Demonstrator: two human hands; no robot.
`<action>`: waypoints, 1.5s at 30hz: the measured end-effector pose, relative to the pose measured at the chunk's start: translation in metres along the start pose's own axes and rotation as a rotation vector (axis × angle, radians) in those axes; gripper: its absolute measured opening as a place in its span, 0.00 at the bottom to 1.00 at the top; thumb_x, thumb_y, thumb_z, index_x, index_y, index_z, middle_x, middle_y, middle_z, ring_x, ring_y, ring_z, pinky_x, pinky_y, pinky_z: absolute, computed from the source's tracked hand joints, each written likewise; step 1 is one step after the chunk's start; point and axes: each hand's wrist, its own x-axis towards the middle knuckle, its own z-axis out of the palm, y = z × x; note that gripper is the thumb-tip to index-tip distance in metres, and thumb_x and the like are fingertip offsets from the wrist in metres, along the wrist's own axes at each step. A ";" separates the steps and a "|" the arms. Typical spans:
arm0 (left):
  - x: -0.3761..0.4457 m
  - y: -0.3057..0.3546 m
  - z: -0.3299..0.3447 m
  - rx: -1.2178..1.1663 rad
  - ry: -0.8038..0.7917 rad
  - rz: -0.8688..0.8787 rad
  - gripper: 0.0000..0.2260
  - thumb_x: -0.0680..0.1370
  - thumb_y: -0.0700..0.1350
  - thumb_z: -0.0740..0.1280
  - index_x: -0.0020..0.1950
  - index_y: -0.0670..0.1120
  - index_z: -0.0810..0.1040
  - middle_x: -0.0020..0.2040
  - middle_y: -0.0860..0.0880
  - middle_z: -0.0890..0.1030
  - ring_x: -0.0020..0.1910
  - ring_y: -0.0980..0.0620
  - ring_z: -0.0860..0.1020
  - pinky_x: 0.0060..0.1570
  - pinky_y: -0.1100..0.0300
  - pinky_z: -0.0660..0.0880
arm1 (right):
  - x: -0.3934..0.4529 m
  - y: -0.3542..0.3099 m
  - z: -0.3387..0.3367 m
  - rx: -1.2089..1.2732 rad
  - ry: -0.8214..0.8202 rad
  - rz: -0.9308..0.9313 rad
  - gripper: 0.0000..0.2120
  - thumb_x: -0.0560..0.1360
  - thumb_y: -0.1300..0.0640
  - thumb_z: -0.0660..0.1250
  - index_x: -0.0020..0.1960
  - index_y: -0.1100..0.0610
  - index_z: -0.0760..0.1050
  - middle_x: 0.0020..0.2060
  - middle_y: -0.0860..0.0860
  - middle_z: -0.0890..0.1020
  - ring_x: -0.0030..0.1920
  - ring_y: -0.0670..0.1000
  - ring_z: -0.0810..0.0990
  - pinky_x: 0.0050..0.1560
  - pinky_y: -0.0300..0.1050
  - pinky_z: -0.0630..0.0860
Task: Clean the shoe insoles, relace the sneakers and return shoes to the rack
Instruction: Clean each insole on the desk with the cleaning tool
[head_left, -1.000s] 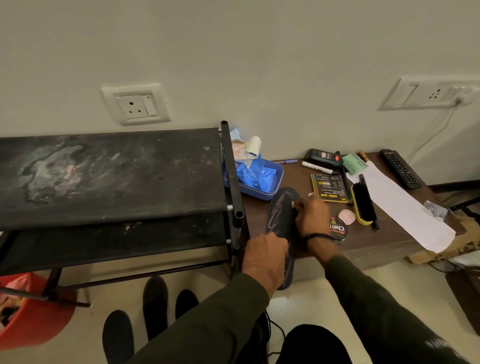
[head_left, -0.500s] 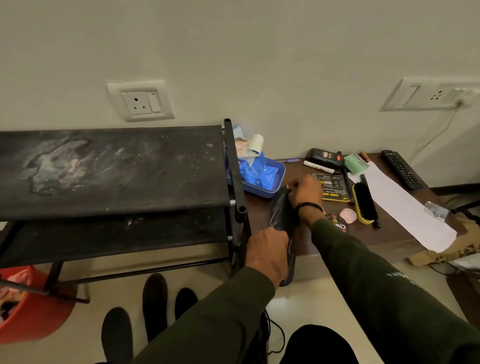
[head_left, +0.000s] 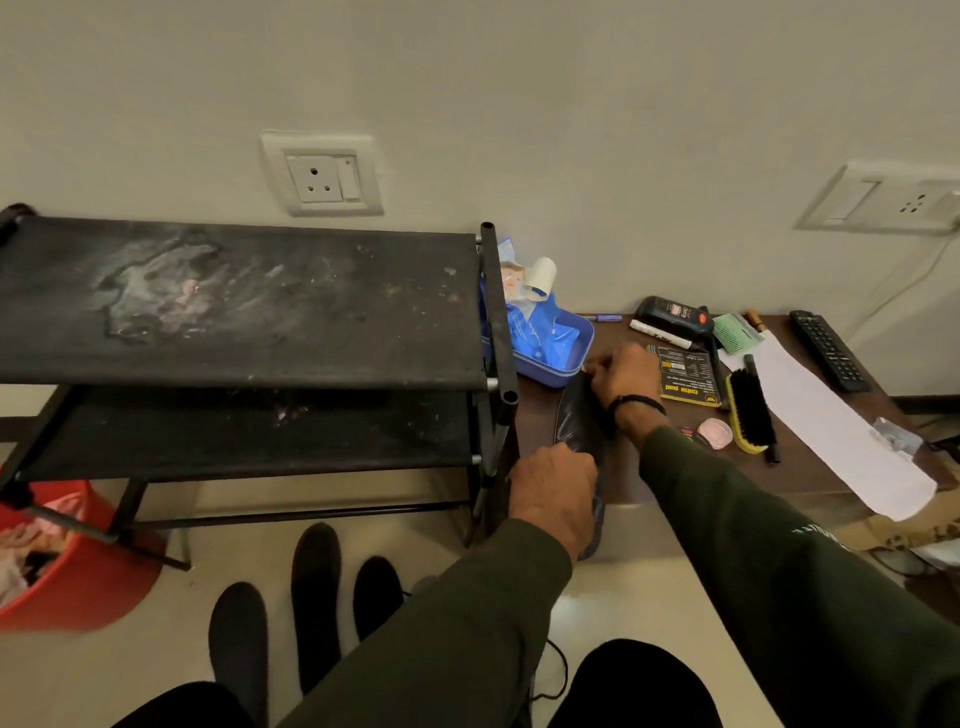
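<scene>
While the brown table (head_left: 810, 467) sits against a plain wall next to the dusty black shoe rack (head_left: 234, 306), a blue tray (head_left: 563, 358) at its back corner holds blue packets. A red bucket (head_left: 78, 587) sits on the floor. Left hand (head_left: 553, 491) grips the black insole (head_left: 579, 421) lying on the table edge; right hand (head_left: 621, 376) pinches its far end.

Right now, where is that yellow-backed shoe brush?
The shoe brush lies on the brown table, right of the right hand, between the yellow-edged booklet and the long white paper.
</scene>
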 end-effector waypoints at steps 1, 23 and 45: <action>-0.001 -0.001 0.001 0.004 0.013 -0.006 0.16 0.78 0.43 0.72 0.64 0.45 0.78 0.60 0.42 0.78 0.59 0.42 0.78 0.56 0.49 0.77 | -0.002 -0.002 0.001 0.011 0.024 0.000 0.13 0.78 0.58 0.68 0.34 0.55 0.78 0.30 0.52 0.76 0.35 0.54 0.77 0.37 0.42 0.66; -0.008 -0.012 0.031 0.078 0.157 0.075 0.11 0.79 0.44 0.68 0.61 0.48 0.78 0.59 0.45 0.78 0.56 0.42 0.79 0.52 0.50 0.76 | -0.100 0.020 -0.004 -0.066 -0.196 -0.352 0.06 0.72 0.62 0.72 0.46 0.54 0.87 0.44 0.52 0.86 0.46 0.52 0.83 0.47 0.39 0.76; -0.025 -0.022 0.048 -0.094 0.275 -0.018 0.10 0.77 0.47 0.73 0.56 0.47 0.79 0.53 0.45 0.82 0.51 0.44 0.82 0.48 0.52 0.79 | -0.071 -0.026 0.022 -0.050 -0.032 -0.264 0.05 0.75 0.57 0.72 0.44 0.58 0.84 0.44 0.57 0.84 0.46 0.58 0.81 0.49 0.53 0.80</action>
